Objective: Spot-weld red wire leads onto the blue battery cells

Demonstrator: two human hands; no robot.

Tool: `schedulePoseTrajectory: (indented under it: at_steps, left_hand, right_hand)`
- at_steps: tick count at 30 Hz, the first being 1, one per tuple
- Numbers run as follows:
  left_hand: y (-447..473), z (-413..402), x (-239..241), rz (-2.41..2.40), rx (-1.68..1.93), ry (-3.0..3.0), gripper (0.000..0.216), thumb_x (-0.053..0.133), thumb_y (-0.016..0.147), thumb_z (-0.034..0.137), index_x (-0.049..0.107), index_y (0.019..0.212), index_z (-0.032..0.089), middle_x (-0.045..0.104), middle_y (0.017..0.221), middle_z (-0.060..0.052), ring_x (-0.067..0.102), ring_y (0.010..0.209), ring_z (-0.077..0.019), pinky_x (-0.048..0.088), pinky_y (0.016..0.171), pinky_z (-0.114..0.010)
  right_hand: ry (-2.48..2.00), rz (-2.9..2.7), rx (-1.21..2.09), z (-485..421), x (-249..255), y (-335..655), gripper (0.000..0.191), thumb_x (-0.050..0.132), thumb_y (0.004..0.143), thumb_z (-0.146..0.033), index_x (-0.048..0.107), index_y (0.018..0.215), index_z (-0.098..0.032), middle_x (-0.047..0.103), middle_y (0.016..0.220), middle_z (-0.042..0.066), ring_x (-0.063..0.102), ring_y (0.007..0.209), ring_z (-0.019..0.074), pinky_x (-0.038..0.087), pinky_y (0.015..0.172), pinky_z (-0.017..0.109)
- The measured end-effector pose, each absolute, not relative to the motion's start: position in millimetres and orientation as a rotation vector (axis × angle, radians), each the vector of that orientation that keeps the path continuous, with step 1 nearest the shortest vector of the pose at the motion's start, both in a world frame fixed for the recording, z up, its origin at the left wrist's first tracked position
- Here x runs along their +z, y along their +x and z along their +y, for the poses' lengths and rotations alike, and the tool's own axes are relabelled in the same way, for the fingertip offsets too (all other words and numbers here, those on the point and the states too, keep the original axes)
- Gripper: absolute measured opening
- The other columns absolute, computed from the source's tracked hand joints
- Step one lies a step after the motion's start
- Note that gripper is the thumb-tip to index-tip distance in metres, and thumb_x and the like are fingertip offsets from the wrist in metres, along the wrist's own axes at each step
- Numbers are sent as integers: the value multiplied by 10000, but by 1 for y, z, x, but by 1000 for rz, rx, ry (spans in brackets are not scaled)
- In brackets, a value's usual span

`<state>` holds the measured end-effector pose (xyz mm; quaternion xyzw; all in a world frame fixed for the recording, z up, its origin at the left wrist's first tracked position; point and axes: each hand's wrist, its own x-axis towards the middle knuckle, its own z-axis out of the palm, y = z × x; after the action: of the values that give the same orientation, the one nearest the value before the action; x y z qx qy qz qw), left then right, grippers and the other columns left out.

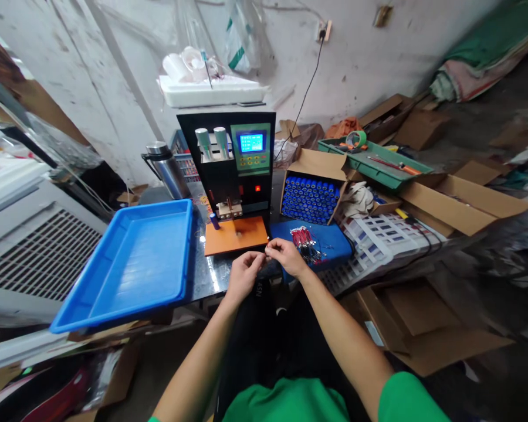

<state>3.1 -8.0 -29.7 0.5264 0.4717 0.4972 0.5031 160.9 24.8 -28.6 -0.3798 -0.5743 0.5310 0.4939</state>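
Observation:
My left hand (245, 273) and my right hand (287, 256) meet at the front edge of an orange work plate (250, 230), fingertips pinched close together. A small wire lead (268, 239) with a red and pale tip sticks up from the right fingertips. What the left fingers pinch is too small to make out. On the plate's left side a single blue battery cell (214, 221) stands slightly tilted. Behind rises a black spot welder (255, 196) with a lit blue screen. Right of my hands, a bundle of red and black wire leads (305, 243) lies on a blue mat (334, 243).
A cardboard box of blue battery cells (311, 198) stands behind the mat. To the left, a large blue tray (185, 249) overhangs the table edge, with a steel thermos (169, 170) behind it. A green tray of tools (378, 165) and open cartons (470, 202) are at the right.

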Motion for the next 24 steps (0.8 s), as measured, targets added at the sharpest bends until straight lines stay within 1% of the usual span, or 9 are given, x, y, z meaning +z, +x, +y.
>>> schedulePoseTrajectory:
  at_steps: [3,8,12,14,16,18,19,21,24]
  left_hand:
    - [4,-8,-26,1201,1204,1425,305,646,831,456,654,782,155,679,742,-28,602,698,-143,467,678,-255]
    - [1,-11,-20,1304,1145,1584,248,577,875,391,608,775,166,623,715,-3,550,664,-126,429,635,-239]
    - [-8,-7,-15,1372,1214,1645,237,580,879,388,606,793,168,620,734,-8,560,680,-132,442,654,-251]
    - [-20,7,-13,1527,1428,1587,220,602,864,387,616,881,168,637,808,-28,582,721,-146,463,687,-267]
    - [-37,28,-10,1729,1671,1482,276,623,841,364,608,1032,165,652,957,-71,607,819,-173,484,750,-296]
    - [-57,55,-7,1897,1756,1451,405,665,797,323,585,1162,166,637,1130,-119,608,986,-214,481,877,-338]
    - [-66,67,-7,1939,1742,1462,436,680,777,300,586,1181,166,633,1171,-130,600,1048,-231,466,935,-358]
    - [-79,88,-6,1949,1649,1486,388,668,766,269,620,1136,161,663,1128,-127,611,1047,-243,458,958,-372]
    - [-80,100,-10,1797,1450,1581,227,603,808,291,672,980,160,704,908,-81,644,863,-218,493,838,-340]
  right_hand:
    - [-902,-1424,1330,24,-28,161,196,693,754,-375,631,771,-189,619,726,-4,569,659,141,482,658,275]
    - [-911,-1537,1274,22,-23,159,183,677,771,-363,663,754,-182,664,737,16,601,698,158,486,706,292]
    - [-962,-1459,1221,21,-25,153,214,677,774,-392,660,753,-180,666,715,25,602,673,163,487,690,297]
    - [-990,-1354,1196,22,-30,151,256,683,769,-433,647,757,-181,664,697,32,605,657,168,489,671,301]
    - [-1007,-1269,1186,24,-36,151,305,698,753,-481,638,758,-182,665,682,40,608,647,174,491,654,304]
    - [-1025,-1215,1191,25,-40,151,345,713,732,-519,632,751,-184,663,666,43,607,633,176,490,637,304]
    - [-1033,-1193,1196,26,-42,151,358,717,723,-532,627,746,-186,659,658,41,603,622,174,489,628,302]
    - [-1044,-1153,1201,26,-43,152,371,716,714,-545,617,736,-189,654,653,36,599,609,168,492,625,301]
    - [-1048,-1102,1194,25,-43,154,367,715,710,-541,612,736,-190,652,658,29,605,614,162,504,642,302]
